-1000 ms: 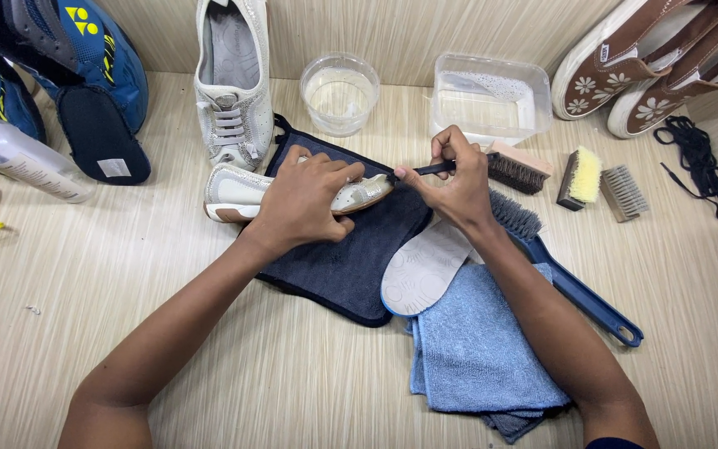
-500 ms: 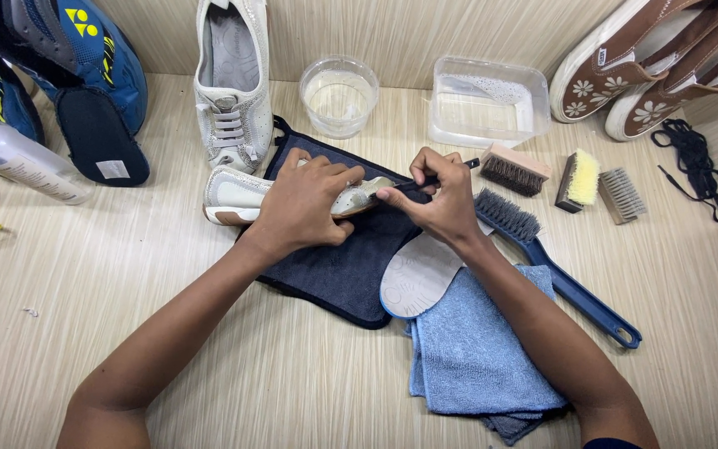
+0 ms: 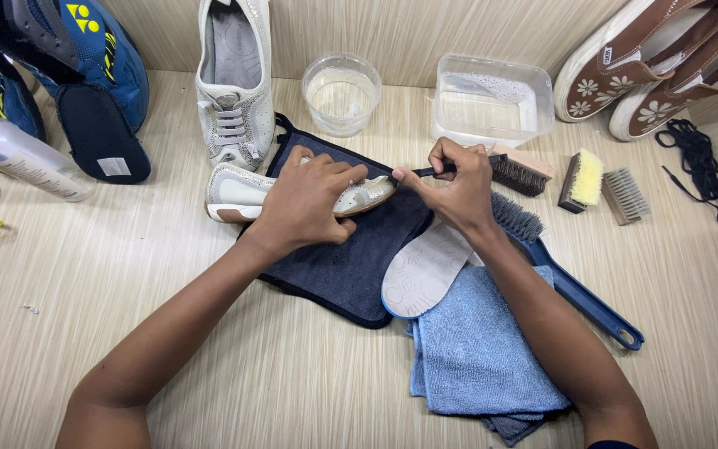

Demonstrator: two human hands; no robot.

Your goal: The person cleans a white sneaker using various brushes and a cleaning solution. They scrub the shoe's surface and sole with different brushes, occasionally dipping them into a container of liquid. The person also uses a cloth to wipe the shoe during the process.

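Spanning the whole view, the table (image 3: 168,349) has a pale wood-grain top; its edges are cut off on all sides but the back, where it meets a wall.

Blue shoes (image 3: 68,75) at far left: cropped by the frame, shape hard to make out. One dark insole leans against them.

Brown shoes (image 3: 650,66) at top right, a pair, toes cut off by the frame edge.

Dark mat (image 3: 351,266) at centre, partly hidden under both hands. Blue cloth (image 3: 475,357) lies at its right edge; a second, greyer layer shows beneath it, only a corner visible.

White shoe (image 3: 234,83), upright, stands behind the mat, its heel cropped at top.

Second white shoe (image 3: 238,195) lies on its side on the mat's left edge, sole toward the camera. Left hand (image 3: 309,204) is closed down over its middle, pressing it flat; most of the upper is hidden under the palm.

Long blue brush (image 3: 575,291) runs from the right wrist toward lower right; its bristle head is partly behind the right hand.

Pale insole (image 3: 421,274) rests across mat and cloth.

Clear tub (image 3: 492,108) and round clear bowl (image 3: 341,93) stand at the back; contents not discernible.

Right hand (image 3: 459,187) is pinched around a thin dark tool (image 3: 434,171), tip at the shoe's toe. What kind of tool cannot be told; the fingers cover most of it.

Wooden brush (image 3: 521,170), yellow brush (image 3: 583,179) and wire brush (image 3: 625,195) sit in a row to the right. Black laces (image 3: 695,162) lie beyond them.
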